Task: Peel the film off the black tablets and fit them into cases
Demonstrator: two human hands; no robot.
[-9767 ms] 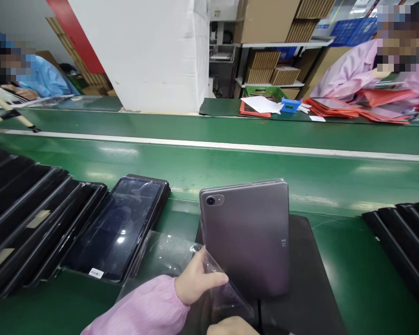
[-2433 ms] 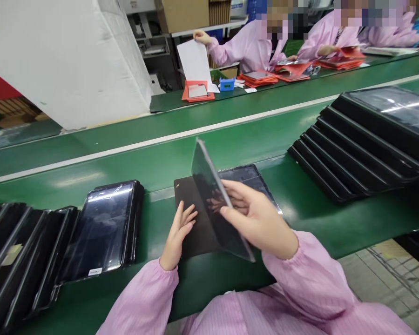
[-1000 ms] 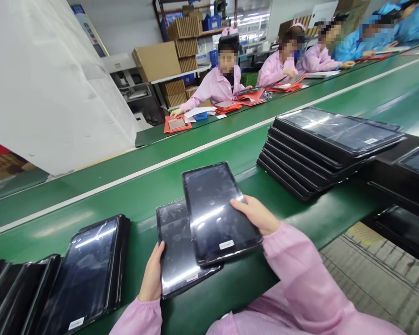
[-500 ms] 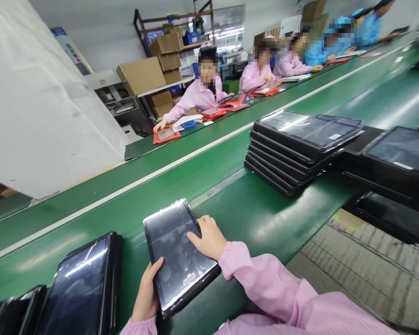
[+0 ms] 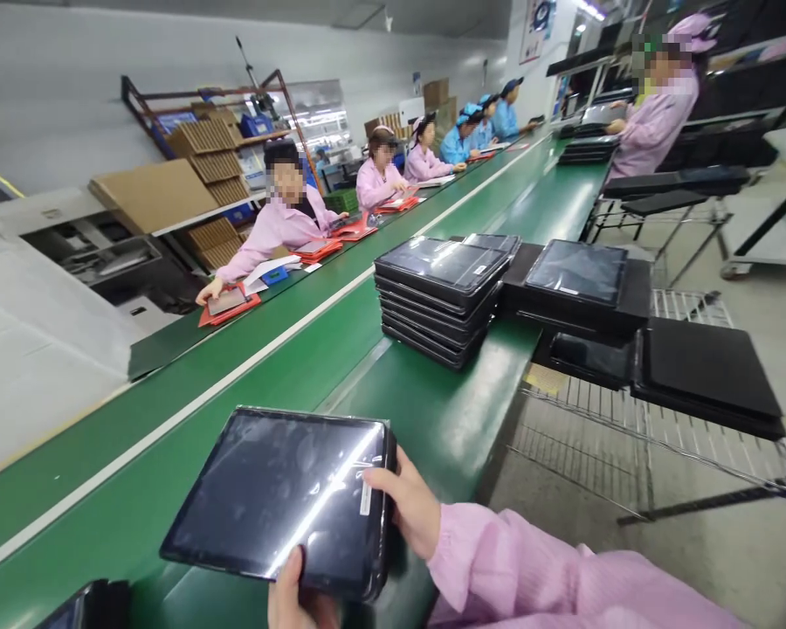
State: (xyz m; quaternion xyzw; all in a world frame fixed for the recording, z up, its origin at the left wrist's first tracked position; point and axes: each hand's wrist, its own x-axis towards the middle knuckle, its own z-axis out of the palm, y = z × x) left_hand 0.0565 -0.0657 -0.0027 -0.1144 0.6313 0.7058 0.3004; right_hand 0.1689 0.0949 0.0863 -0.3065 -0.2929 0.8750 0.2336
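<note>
One tablet [image 5: 275,494] is being held in both hands, screen up and tilted, over the near side of the green conveyor belt [image 5: 445,393]; its glass is showing a long glare and a small white label [image 5: 365,498] near the right edge; the left hand [image 5: 298,594] is gripping the lower edge, with its fingers coming up from below; the right hand [image 5: 403,507] is clamped on the right edge, with its thumb lying on the front; the two hands are apart, both closed on the tablet.

Farther along the belt, one stack of about six black tablets [image 5: 438,297] is sitting; just beyond it, one more tablet [image 5: 576,279] is lying on a black case; two black cases [image 5: 707,376] are resting on a wire rack [image 5: 629,437] beside the belt.

Across the belt, three people in pink smocks [image 5: 281,218] and three in blue [image 5: 485,122] are sitting in a row; the nearest person's hand [image 5: 206,293] is resting on a red folder [image 5: 229,306]; one more person in pink [image 5: 655,114] is working at the far end.
</note>
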